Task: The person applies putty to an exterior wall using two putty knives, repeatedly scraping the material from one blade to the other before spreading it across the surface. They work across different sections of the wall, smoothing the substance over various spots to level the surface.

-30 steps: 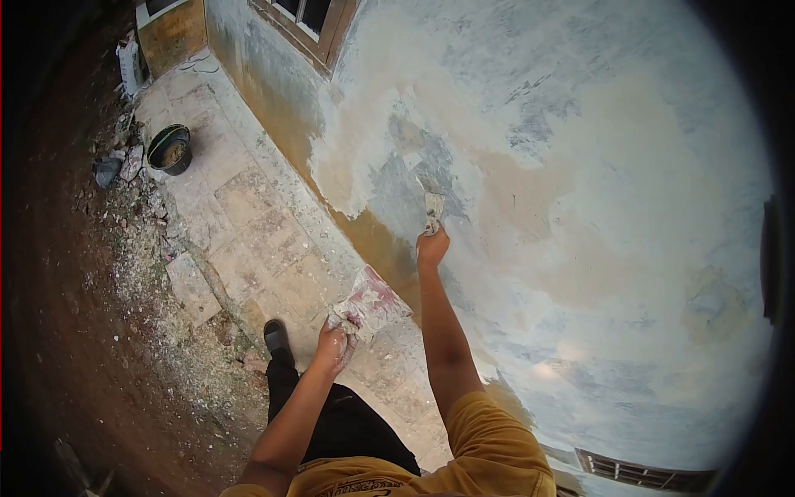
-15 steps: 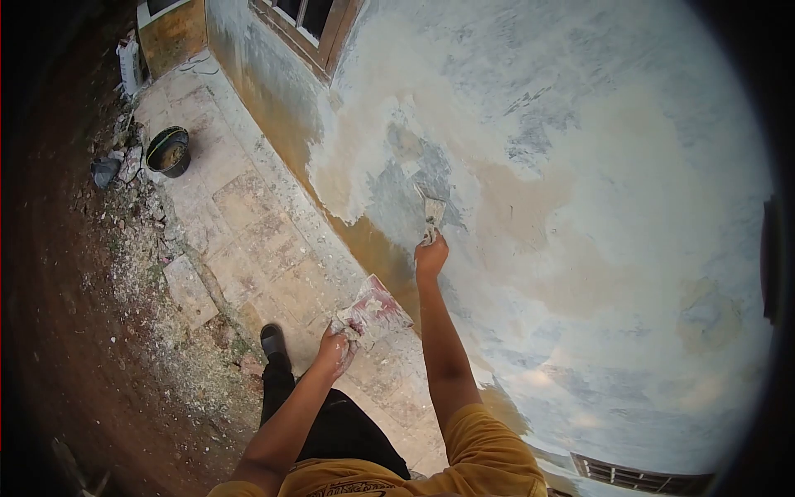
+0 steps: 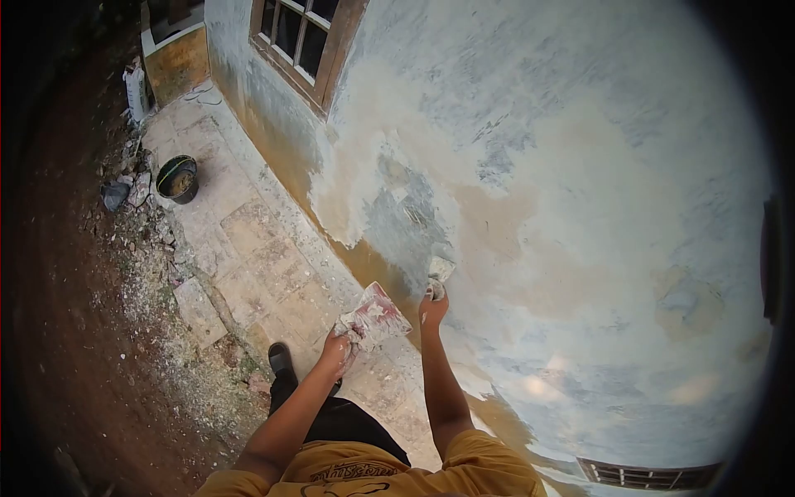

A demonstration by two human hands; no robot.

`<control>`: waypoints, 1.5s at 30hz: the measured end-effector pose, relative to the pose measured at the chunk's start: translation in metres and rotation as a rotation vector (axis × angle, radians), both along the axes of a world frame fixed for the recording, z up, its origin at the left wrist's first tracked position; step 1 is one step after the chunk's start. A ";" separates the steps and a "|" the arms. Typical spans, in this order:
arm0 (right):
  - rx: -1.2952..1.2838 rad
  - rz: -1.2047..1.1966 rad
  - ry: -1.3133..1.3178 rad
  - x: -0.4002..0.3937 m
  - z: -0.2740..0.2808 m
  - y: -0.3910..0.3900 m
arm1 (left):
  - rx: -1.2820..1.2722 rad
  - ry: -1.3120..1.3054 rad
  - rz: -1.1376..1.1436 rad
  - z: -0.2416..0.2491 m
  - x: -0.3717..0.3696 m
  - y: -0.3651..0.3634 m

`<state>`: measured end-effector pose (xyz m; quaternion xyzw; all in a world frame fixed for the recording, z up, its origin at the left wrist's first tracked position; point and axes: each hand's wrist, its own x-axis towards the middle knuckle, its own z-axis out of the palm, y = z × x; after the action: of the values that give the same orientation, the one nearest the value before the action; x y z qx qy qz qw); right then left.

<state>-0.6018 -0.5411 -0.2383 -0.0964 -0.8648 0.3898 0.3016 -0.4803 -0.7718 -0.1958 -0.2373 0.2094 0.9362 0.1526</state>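
Observation:
My right hand grips a putty knife whose blade rests against the patchy grey and cream wall. My left hand holds a red-and-white, plaster-smeared board just left of the right hand, above the paved walkway. My arms reach forward from a yellow shirt. My black shoe stands on the paving below the board.
A black bucket stands on the paving at the upper left, near rubble and a white bag. A wooden-framed window is set in the wall above. Bare earth lies to the left. A vent shows at the bottom right.
My right hand has drawn the putty knife down the wall toward me. The view has shifted, showing more of the window. The left hand still holds the board.

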 end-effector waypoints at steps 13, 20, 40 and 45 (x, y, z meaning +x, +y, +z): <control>-0.269 0.428 -0.127 0.156 0.187 -0.014 | -0.078 0.164 -0.047 0.071 -0.026 0.013; 0.275 0.257 -0.370 0.194 0.208 -0.008 | -0.048 0.300 -0.121 0.099 -0.025 0.033; 0.375 0.235 -0.506 0.179 0.209 -0.033 | -0.260 0.291 -0.233 0.083 -0.002 0.018; 0.175 0.341 -0.333 0.170 0.168 -0.022 | -0.227 0.271 -0.203 0.084 -0.002 0.012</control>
<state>-0.4317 -0.5630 -0.0706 0.0145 -0.9367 0.3374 0.0922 -0.4822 -0.7593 -0.1115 -0.1023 0.3549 0.9099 0.1888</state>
